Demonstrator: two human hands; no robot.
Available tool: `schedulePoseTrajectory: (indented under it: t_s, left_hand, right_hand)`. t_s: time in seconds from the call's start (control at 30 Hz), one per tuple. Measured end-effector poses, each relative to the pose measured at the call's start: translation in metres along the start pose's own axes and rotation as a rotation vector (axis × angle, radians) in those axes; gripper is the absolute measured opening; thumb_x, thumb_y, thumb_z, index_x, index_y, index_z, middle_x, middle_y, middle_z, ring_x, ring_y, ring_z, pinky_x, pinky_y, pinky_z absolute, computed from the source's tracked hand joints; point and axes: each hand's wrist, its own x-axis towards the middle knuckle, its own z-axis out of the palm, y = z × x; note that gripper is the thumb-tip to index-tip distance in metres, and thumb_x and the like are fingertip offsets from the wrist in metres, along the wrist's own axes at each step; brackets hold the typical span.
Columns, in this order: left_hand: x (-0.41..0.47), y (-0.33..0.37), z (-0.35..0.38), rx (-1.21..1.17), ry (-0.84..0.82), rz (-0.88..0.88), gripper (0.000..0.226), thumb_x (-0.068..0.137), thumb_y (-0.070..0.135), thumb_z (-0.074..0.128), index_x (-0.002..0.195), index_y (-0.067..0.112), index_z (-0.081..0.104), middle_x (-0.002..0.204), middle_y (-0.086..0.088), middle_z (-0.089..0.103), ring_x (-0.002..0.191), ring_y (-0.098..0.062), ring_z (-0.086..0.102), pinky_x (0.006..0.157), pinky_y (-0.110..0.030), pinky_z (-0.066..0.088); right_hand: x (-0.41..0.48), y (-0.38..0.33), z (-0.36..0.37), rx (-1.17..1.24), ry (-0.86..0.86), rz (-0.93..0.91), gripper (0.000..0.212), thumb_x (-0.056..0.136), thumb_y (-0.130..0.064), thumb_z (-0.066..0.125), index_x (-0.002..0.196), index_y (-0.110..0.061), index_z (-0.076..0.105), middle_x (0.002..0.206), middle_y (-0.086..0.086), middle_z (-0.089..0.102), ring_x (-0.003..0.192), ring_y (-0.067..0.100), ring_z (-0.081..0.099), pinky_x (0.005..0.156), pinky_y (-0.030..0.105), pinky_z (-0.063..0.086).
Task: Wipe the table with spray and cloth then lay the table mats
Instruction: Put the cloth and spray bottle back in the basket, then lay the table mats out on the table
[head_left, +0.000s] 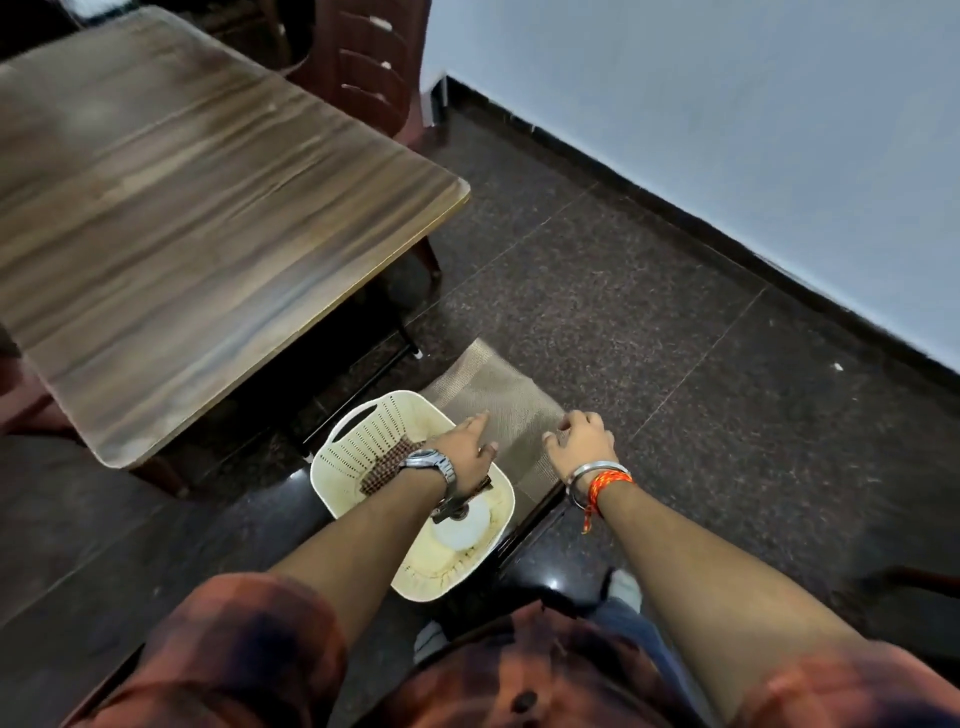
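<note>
A stack of beige woven table mats (488, 384) lies on a dark glossy stool, its far end hanging over the stool's edge. Beside it on the left stands a cream perforated basket (363, 410). Inside are a brown checked cloth (387, 467) and a white spray bottle (462, 525) with a dark trigger. My left hand (462, 447), with a wristwatch, reaches across the basket, its fingers stretched out on the mats' left edge. My right hand (582, 441), with a bangle and orange thread, curls its fingers around the mats' right edge. The wooden table (208, 208) stands at upper left.
A dark red plastic chair (363, 62) stands behind the table's far corner. The dark speckled floor (649, 312) runs to a pale wall (727, 130) on the right. The stool (260, 525) sits just in front of my legs, close to the table's near corner.
</note>
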Motion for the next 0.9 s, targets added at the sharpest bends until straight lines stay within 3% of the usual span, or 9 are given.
schedulePoseTrajectory:
  t_s: [0.1, 0.27, 0.5, 0.63, 0.7, 0.77, 0.87, 0.9]
  left_hand:
    - [0.022, 0.01, -0.001, -0.017, 0.003, -0.101, 0.063, 0.101, 0.046, 0.03, 0.155, 0.025, 0.006, 0.161, 0.001, 0.013, 0.143, -0.027, 0.03, 0.115, -0.045, 0.021]
    - [0.058, 0.03, 0.012, -0.009, 0.063, -0.295, 0.064, 0.1, 0.045, 0.032, 0.155, 0.023, 0.006, 0.159, -0.004, 0.022, 0.139, -0.032, 0.035, 0.115, -0.043, 0.02]
    - [0.076, 0.07, 0.041, -0.05, 0.077, -0.463, 0.068, 0.098, 0.043, 0.034, 0.154, 0.018, 0.006, 0.16, -0.003, 0.019, 0.145, -0.016, 0.022, 0.119, -0.037, 0.002]
    - [0.076, 0.09, 0.052, -0.059, 0.034, -0.521, 0.071, 0.098, 0.044, 0.037, 0.154, 0.019, 0.002, 0.161, -0.002, 0.016, 0.146, -0.015, 0.018, 0.121, -0.038, 0.002]
    - [0.077, 0.091, 0.054, -0.042, 0.02, -0.54, 0.072, 0.097, 0.047, 0.037, 0.154, 0.02, 0.003, 0.161, -0.001, 0.014, 0.147, -0.015, 0.016, 0.121, -0.038, 0.002]
    - [0.08, 0.09, 0.053, -0.045, 0.027, -0.561, 0.073, 0.096, 0.048, 0.039, 0.154, 0.021, 0.005, 0.161, 0.0, 0.013, 0.147, -0.015, 0.015, 0.121, -0.038, 0.002]
    - [0.083, 0.094, 0.045, -0.086, 0.044, -0.558, 0.076, 0.094, 0.048, 0.044, 0.154, 0.018, 0.008, 0.161, -0.001, 0.014, 0.146, -0.014, 0.017, 0.12, -0.036, 0.005]
    - [0.085, 0.096, 0.041, -0.097, 0.059, -0.548, 0.079, 0.093, 0.047, 0.047, 0.154, 0.018, 0.007, 0.161, -0.002, 0.015, 0.146, -0.014, 0.018, 0.12, -0.036, 0.007]
  right_hand:
    - [0.041, -0.001, 0.001, -0.105, -0.127, -0.067, 0.042, 0.089, -0.036, 0.059, 0.123, -0.011, 0.054, 0.131, 0.014, 0.049, 0.119, 0.039, 0.048, 0.099, 0.046, 0.045]
    - [0.113, 0.017, 0.0, -0.149, -0.405, -0.154, 0.056, 0.086, -0.027, 0.065, 0.138, -0.011, 0.05, 0.127, 0.015, 0.063, 0.116, 0.035, 0.059, 0.096, 0.034, 0.047]
    - [0.172, 0.056, 0.002, -0.429, -0.675, -0.231, 0.053, 0.086, -0.031, 0.062, 0.138, -0.026, 0.052, 0.155, 0.016, 0.029, 0.134, 0.037, 0.042, 0.112, 0.038, 0.038]
    - [0.184, 0.067, 0.007, -0.354, -0.801, -0.206, 0.052, 0.085, -0.028, 0.068, 0.134, -0.015, 0.057, 0.142, 0.014, 0.052, 0.125, 0.029, 0.054, 0.106, 0.031, 0.042]
    - [0.185, 0.068, 0.008, -0.298, -0.848, -0.161, 0.056, 0.083, -0.028, 0.073, 0.132, -0.007, 0.057, 0.134, 0.012, 0.059, 0.12, 0.028, 0.058, 0.103, 0.033, 0.047]
    - [0.185, 0.065, 0.004, -0.258, -0.824, -0.176, 0.05, 0.079, -0.027, 0.078, 0.121, -0.005, 0.064, 0.123, 0.01, 0.064, 0.113, 0.027, 0.062, 0.099, 0.033, 0.05]
    - [0.18, 0.051, -0.011, -0.103, -0.663, -0.258, 0.011, 0.075, -0.011, 0.077, 0.076, -0.018, 0.069, 0.086, 0.0, 0.069, 0.087, 0.019, 0.066, 0.08, 0.025, 0.051]
    - [0.177, 0.041, -0.018, -0.065, -0.605, -0.306, 0.019, 0.073, -0.006, 0.073, 0.066, -0.021, 0.064, 0.075, -0.003, 0.066, 0.08, 0.017, 0.064, 0.073, 0.021, 0.047]
